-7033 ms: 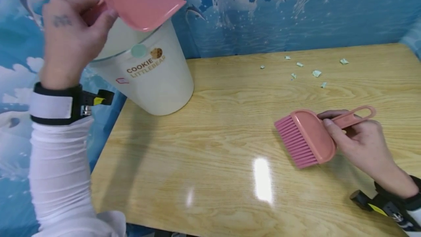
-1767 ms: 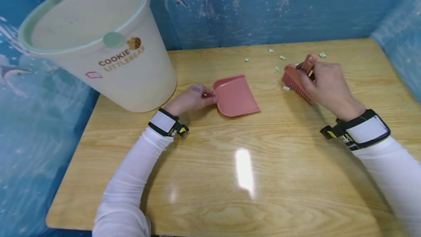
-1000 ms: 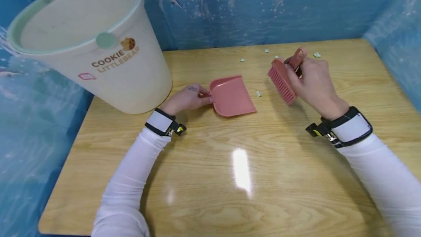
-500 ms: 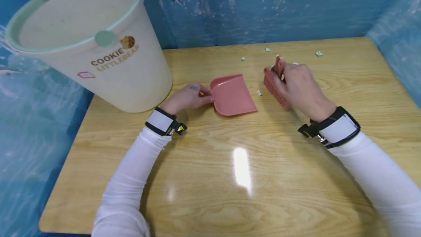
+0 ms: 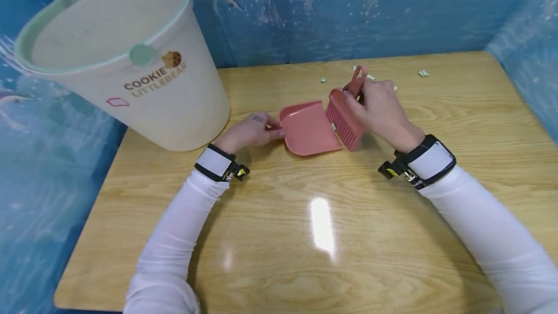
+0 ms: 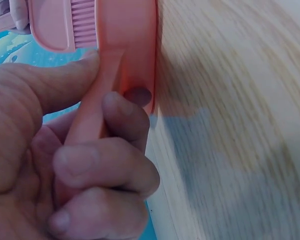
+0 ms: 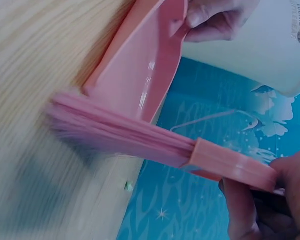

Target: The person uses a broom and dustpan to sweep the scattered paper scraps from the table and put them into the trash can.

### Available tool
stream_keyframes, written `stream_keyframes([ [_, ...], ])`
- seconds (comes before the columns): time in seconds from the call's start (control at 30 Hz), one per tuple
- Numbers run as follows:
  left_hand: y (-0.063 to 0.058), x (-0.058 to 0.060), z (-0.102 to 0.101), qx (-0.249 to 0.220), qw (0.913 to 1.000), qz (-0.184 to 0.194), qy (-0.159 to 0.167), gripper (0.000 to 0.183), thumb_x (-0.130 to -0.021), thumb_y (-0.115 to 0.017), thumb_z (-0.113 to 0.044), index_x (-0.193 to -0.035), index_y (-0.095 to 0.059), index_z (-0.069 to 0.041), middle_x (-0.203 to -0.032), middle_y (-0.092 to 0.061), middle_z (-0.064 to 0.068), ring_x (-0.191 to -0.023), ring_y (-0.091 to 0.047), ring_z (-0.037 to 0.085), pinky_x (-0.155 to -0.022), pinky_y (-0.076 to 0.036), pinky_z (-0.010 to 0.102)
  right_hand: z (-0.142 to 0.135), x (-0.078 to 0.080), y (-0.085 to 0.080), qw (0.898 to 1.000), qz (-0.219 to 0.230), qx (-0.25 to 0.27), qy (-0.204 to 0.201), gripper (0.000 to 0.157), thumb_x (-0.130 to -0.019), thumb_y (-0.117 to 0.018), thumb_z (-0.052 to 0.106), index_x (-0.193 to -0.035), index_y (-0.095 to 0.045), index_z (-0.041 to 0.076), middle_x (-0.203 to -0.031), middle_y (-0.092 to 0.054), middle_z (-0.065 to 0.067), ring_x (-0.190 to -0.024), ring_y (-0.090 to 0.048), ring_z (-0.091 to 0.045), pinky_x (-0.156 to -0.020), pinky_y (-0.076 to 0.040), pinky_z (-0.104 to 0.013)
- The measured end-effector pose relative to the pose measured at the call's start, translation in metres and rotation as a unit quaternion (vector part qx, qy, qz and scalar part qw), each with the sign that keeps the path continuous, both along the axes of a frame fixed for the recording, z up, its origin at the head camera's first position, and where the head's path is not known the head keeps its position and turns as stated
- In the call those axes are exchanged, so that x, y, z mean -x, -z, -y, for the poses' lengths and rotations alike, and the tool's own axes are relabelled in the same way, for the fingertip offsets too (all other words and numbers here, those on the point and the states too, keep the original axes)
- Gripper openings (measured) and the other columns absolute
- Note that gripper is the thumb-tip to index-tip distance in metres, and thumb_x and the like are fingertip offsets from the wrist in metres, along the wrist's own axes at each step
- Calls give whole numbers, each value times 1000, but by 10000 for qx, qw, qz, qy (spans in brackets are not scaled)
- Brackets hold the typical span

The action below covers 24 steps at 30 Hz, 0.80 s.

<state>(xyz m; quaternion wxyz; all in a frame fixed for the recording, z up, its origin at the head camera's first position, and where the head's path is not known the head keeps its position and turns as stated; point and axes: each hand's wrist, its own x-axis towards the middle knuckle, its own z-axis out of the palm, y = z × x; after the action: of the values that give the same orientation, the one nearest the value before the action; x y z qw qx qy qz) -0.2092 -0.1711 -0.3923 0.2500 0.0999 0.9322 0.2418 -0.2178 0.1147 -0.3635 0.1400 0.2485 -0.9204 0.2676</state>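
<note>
My left hand [image 5: 250, 132] grips the handle of a pink dustpan [image 5: 307, 130], which lies on the wooden table with its front lip facing right. In the left wrist view, fingers [image 6: 99, 170] curl round that handle. My right hand [image 5: 383, 113] holds a pink hand brush [image 5: 346, 117], its bristles at the dustpan's lip. A small pale scrap [image 5: 333, 126] shows at the bristles, by the lip. The right wrist view has the brush bristles [image 7: 119, 132] blurred beside the dustpan [image 7: 139, 65].
A tall white bin [image 5: 174, 105] with a green rim stands at the table's left back. More pale scraps lie near the back edge, one [image 5: 323, 80] behind the dustpan and another [image 5: 424, 73] farther right. A blue sea-print cloth [image 5: 279, 18] backs the wooden table [image 5: 261, 236].
The dustpan has come down from over the bin to the table. The brush has swept left from among the scraps to the dustpan's lip, and one scrap has moved left there too.
</note>
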Motion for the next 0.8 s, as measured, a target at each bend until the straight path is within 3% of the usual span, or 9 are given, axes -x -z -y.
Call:
stream_keyframes([
  [0.1, 0, 0, 0, 27, 10000, -7, 20, 45, -97, -57, -39, -129, -60, -7, -130, -55, 10, -108, -50, 20, -94, -45, 39, 5, 1, 0, 9998, 121, 173, -40, 33, -100, -50, 21, -76, -64, 4, -54, -57, -9, -40, -42, -19, -43, -31, -31],
  [0.17, 1, 0, 0, 74, 10000, -20, 17, 47, -97, -57, -40, -130, -59, -7, -131, -54, 10, -111, -50, 21, -96, -44, 40, 7, 1, 0, 9992, 230, 319, -59, 31, -100, -51, 23, -86, -69, 3, -61, -63, -9, -40, -46, -18, -42, -33, -30],
  [0.33, 0, -1, 1, 120, 9999, -32, -84, 48, -96, -57, -41, -130, -58, -6, -129, -53, 11, -112, -49, 22, -97, -43, 40, 12, 1, -5, 9943, 337, 977, -250, 30, -98, -54, 25, -101, -72, 2, -72, -69, -7, -47, -54, -13, -41, -37, -19],
  [0.47, -1, -1, 1, 94, 9999, -43, -117, 48, -96, -57, -40, -129, -58, -6, -127, -53, 11, -110, -49, 21, -96, -43, 40, 10, 3, -9, 9887, 76, 1457, -330, 28, -96, -56, 23, -102, -72, 1, -75, -70, -8, -52, -56, -12, -44, -39, -15],
  [0.67, 0, -2, 0, 121, 9999, -41, -112, 47, -97, -57, -40, -129, -58, -6, -126, -52, 11, -107, -48, 22, -95, -43, 39, 11, 6, 0, 9933, -798, 482, -679, 24, -96, -57, 15, -96, -70, -5, -64, -64, -13, -46, -51, -17, -43, -38, -29],
  [0.8, 0, -2, -1, 161, 9997, -20, -189, 47, -97, -57, -41, -130, -58, -7, -125, -52, 10, -108, -48, 22, -95, -43, 40, 20, 3, 8, 9916, -834, 154, -977, 22, -94, -60, 12, -87, -67, -7, -61, -62, -13, -47, -54, -20, -42, -41, -32],
])
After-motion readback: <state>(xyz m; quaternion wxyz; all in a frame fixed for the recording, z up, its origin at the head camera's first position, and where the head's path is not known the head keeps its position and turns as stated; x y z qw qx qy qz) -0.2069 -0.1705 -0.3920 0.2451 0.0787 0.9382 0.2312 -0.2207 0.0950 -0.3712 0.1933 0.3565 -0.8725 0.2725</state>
